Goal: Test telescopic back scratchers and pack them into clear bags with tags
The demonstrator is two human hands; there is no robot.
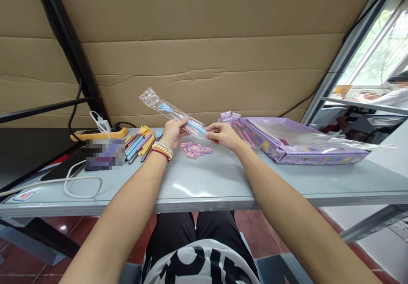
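Observation:
A light blue back scratcher with a small hand-shaped head lies slantwise inside a clear plastic sleeve, held above the table. My left hand is closed around the middle of the sleeved scratcher. Fingers of my right hand pinch its lower right end, the handle end. Small pink and purple printed labels lie in a loose group below my hands. To the left of my left hand is a pile of back scratchers in yellow, blue and purple.
A purple box holding clear plastic sleeves stands at the right, with pink pieces and more labels beside it. At the left are a yellow power strip, a blurred-out object and a white cable. Cardboard walls the back.

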